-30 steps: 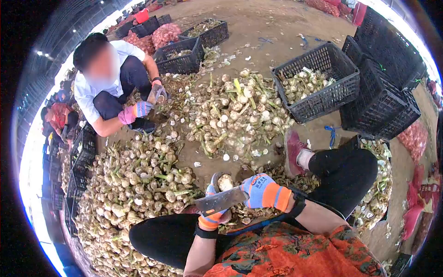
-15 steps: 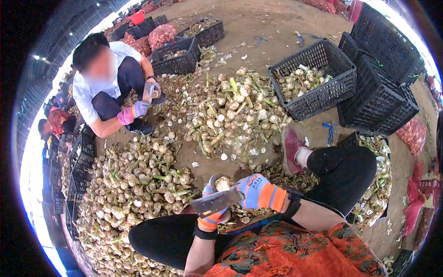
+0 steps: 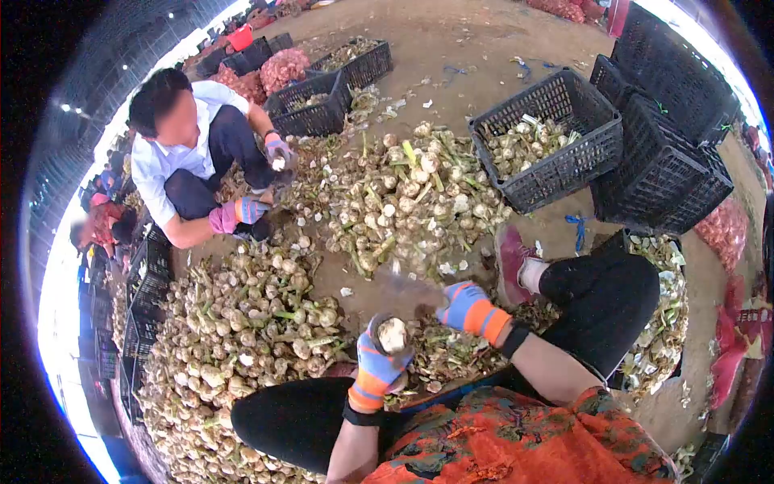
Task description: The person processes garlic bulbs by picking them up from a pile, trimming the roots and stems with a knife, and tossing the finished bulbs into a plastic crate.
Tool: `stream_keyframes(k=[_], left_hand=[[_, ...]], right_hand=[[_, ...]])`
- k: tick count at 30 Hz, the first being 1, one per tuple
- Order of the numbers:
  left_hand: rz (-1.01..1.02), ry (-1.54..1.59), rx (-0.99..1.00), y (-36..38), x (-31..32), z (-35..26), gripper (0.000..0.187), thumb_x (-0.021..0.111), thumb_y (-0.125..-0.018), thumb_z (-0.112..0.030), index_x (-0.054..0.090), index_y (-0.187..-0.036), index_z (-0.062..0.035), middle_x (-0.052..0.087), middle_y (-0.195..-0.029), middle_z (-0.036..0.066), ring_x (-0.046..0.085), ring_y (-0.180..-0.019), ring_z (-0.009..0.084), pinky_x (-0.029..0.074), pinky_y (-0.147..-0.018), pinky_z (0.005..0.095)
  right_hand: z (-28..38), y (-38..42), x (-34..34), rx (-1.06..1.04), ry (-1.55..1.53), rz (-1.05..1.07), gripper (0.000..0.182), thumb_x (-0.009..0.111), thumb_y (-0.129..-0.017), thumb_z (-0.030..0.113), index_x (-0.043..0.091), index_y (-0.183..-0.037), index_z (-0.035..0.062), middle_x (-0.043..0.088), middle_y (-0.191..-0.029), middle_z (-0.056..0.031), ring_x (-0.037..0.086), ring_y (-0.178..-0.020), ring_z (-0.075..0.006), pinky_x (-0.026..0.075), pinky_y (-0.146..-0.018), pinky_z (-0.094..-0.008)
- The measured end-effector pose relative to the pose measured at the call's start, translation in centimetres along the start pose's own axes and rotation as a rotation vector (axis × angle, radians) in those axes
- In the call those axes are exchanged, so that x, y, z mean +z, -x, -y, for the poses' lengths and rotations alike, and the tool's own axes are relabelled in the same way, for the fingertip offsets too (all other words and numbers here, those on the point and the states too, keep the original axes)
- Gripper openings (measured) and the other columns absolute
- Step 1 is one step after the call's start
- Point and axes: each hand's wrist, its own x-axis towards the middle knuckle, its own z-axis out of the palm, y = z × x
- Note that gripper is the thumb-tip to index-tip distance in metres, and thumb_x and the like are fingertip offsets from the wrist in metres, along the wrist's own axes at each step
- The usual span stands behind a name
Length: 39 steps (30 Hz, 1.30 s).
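Observation:
My left hand (image 3: 377, 365), in a striped blue and orange glove, is closed around a garlic bulb (image 3: 393, 334) whose pale cut face points up. My right hand (image 3: 469, 309), in a matching glove, grips a cleaver (image 3: 405, 286); motion smears its blade, which is apart from the bulb, beyond it. Trimmings and stems (image 3: 451, 347) lie below my hands, between my legs. On my left spreads a large heap of garlic bulbs (image 3: 234, 323), and another garlic pile (image 3: 403, 202) with green stems lies in front of me.
Across from me a co-worker (image 3: 193, 153) squats, gloved, with a pale bulb in one hand. A black crate (image 3: 556, 161) partly filled with garlic stands front right, beside stacked black crates (image 3: 661, 169). A crate of peelings (image 3: 657, 315) is by my right knee. Red net sacks (image 3: 284, 68) lie farther back.
The cleaver has swung from across the front of the bulb to beyond it, with my right hand moving away and rightward. The bulb's white face shows more. The co-worker's hands have shifted.

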Motion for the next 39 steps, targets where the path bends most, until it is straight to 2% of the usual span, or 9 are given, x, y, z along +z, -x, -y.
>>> stream_keyframes(k=[2,6,9,23,28,33,35,37,39], left_hand=[[-0.131,0.126,-0.159,-0.4,0.6,-0.3,0.055,0.073,-0.057,-0.009,0.048,-0.105,-0.0007,0.059,-0.09,0.007,0.057,-0.081,0.0169,0.047,-0.076,0.0299],[-0.17,1.279,-0.428,-0.8,0.9,3.6,0.014,0.054,-0.079,-0.009,0.056,-0.092,-0.0047,0.059,-0.084,0.006,0.058,-0.076,0.0184,0.05,-0.069,0.0302],[-0.211,1.432,-0.604,-1.3,0.6,3.6,0.004,0.054,-0.079,-0.008,0.057,-0.082,-0.0067,0.059,-0.079,0.006,0.058,-0.074,0.018,0.049,-0.067,0.0291],[-0.227,1.618,-0.517,-2.4,1.9,-0.3,0.01,0.053,-0.082,-0.009,0.054,-0.09,-0.0034,0.058,-0.091,0.006,0.058,-0.082,0.0171,0.051,-0.069,0.0277],[-0.204,0.793,-0.277,-2.1,2.3,-1.6,0.006,0.049,-0.083,-0.007,0.053,-0.085,-0.0036,0.056,-0.081,0.004,0.054,-0.072,0.0124,0.046,-0.066,0.0239],[-0.205,0.799,-0.201,-2.6,3.2,3.2,0.007,0.049,-0.08,-0.004,0.053,-0.074,-0.0044,0.055,-0.068,0.002,0.052,-0.061,0.0107,0.041,-0.054,0.0229],[-0.271,1.476,-0.523,-2.9,2.8,5.0,0.007,0.048,-0.08,-0.004,0.053,-0.075,-0.0042,0.055,-0.07,0.003,0.052,-0.059,0.0127,0.041,-0.052,0.0238],[-0.257,1.031,-0.403,-3.5,2.1,4.0,0.01,0.05,-0.079,-0.01,0.054,-0.072,-0.0041,0.055,-0.069,0.005,0.055,-0.064,0.0151,0.049,-0.062,0.0251],[-0.122,1.728,-0.537,-3.6,1.7,6.4,0.01,0.049,-0.08,-0.01,0.055,-0.077,-0.0028,0.059,-0.076,0.007,0.058,-0.071,0.0182,0.05,-0.07,0.0272]], right_hand=[[-0.3,0.0,-0.9,0.006,-0.293,-0.318,0.019,0.058,-0.068,0.021,0.063,-0.079,0.0058,0.062,-0.069,-0.0122,0.06,-0.06,-0.0239,0.047,-0.058,-0.0332],[2.2,1.1,-0.6,-0.138,-0.906,-0.182,0.01,0.058,-0.07,0.005,0.063,-0.077,0.0015,0.061,-0.066,-0.0037,0.054,-0.06,-0.0096,0.045,-0.056,-0.0263],[2.5,1.9,1.1,-0.217,-1.153,-0.048,0.009,0.059,-0.071,0.007,0.064,-0.076,0.0016,0.062,-0.068,-0.0061,0.056,-0.064,-0.0104,0.046,-0.058,-0.0249],[4.9,2.6,1.0,-0.466,-0.595,-0.088,0.026,0.058,-0.073,0.011,0.059,-0.098,0.0041,0.062,-0.083,-0.0096,0.06,-0.074,-0.0219,0.047,-0.064,-0.0297],[3.6,1.9,2.0,-0.463,-0.691,-0.175,0.02,0.059,-0.073,0.012,0.062,-0.091,0.0036,0.062,-0.08,-0.0127,0.06,-0.068,-0.0223,0.047,-0.062,-0.0295],[-2.6,-0.6,5.0,0.154,-0.156,0.056,0.051,0.063,-0.064,0.035,0.057,-0.103,0.0029,0.059,-0.096,-0.0205,0.057,-0.088,-0.0301,0.045,-0.076,-0.0346],[-1.6,0.0,4.2,0.116,-0.172,0.016,0.052,0.063,-0.063,0.036,0.057,-0.103,0.0027,0.059,-0.096,-0.02,0.057,-0.087,-0.0302,0.045,-0.076,-0.0354],[0.0,0.7,3.1,0.081,-0.208,-0.004,0.053,0.063,-0.063,0.037,0.057,-0.103,0.0024,0.059,-0.095,-0.0196,0.058,-0.086,-0.0303,0.046,-0.075,-0.0361],[1.0,0.0,1.4,0.151,-0.299,0.21,0.052,0.062,-0.063,0.038,0.057,-0.101,0.0027,0.06,-0.091,-0.0191,0.058,-0.084,-0.0312,0.046,-0.074,-0.0374]])
